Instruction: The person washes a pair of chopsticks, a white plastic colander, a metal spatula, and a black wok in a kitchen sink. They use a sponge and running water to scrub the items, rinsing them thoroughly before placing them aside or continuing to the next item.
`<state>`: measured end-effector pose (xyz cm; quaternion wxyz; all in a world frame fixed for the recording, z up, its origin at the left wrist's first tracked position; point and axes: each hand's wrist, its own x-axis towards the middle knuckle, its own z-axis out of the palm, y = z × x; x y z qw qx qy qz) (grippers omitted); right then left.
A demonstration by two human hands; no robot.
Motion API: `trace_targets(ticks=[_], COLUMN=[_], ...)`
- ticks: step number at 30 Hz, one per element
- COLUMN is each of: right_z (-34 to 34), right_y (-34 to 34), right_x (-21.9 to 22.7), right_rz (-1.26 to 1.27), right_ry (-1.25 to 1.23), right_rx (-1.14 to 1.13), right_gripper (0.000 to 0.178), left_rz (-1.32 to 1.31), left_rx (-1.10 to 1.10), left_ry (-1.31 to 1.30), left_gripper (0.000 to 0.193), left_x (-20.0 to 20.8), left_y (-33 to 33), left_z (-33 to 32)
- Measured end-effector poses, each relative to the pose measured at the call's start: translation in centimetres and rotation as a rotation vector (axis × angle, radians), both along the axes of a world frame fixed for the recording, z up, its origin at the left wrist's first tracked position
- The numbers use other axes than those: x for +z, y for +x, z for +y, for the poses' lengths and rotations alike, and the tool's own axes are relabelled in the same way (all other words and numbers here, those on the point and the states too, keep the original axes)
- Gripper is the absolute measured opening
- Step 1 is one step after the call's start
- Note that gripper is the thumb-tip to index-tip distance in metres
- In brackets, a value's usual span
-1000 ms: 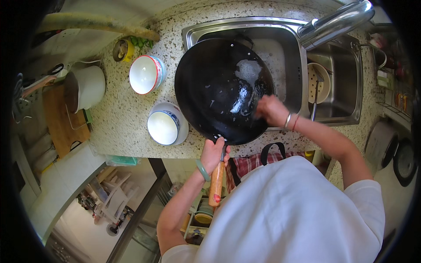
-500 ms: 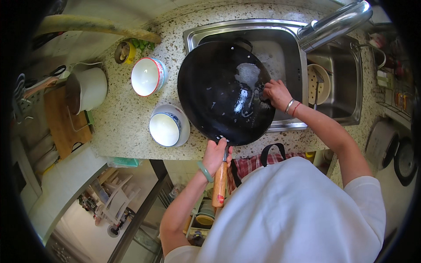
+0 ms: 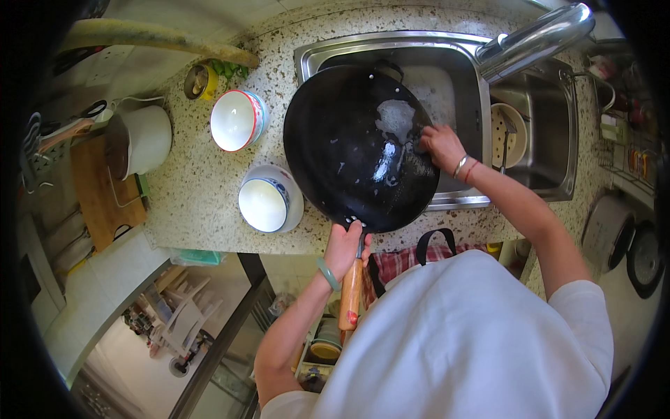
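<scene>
A black wok (image 3: pixel 342 133) lies tilted over the left sink basin and the counter's front edge, with patches of water and foam inside. My left hand (image 3: pixel 343 244) is wrapped round the neck of its handle, close to the rim. Below the fingers the wooden grip (image 3: pixel 350 300) sticks out toward me. At the wok's right side, my right hand (image 3: pixel 442 149) presses curled fingers against the inner wall. Whatever those fingers hold, if anything, is hidden under them.
The steel sink (image 3: pixel 481 119) has a tall faucet (image 3: pixel 537 42) behind it. In its right basin sits a perforated bowl (image 3: pixel 507 136) with a long-handled utensil. Left of the wok stand a red-rimmed bowl (image 3: pixel 233 121) and stacked blue-rimmed bowls (image 3: pixel 263 204). A white pot (image 3: pixel 148 140) is farther left.
My right hand has shifted very slightly along the wok's right wall, and a fine wet streak shows just below it. The left hand keeps its hold on the handle.
</scene>
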<state>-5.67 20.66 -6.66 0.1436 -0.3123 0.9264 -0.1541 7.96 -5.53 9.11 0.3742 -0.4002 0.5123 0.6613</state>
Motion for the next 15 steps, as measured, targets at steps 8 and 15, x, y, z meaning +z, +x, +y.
trace_targets(ticks=[8,15], right_z=[-8.7,-5.9], right_y=[8.4,2.0], right_x=[3.5,-1.6], right_rz=[-0.434,0.039], right_ry=[-0.666,-0.015], right_rx=[-0.046,0.004], right_gripper=[0.012,0.021], left_rz=[-0.063,-0.035], left_rx=[0.002,-0.010], left_ry=[-0.011,0.008], left_gripper=[0.025,0.023], left_x=[0.2,0.5], left_y=[0.8,-0.3], left_z=[-0.4,-0.2])
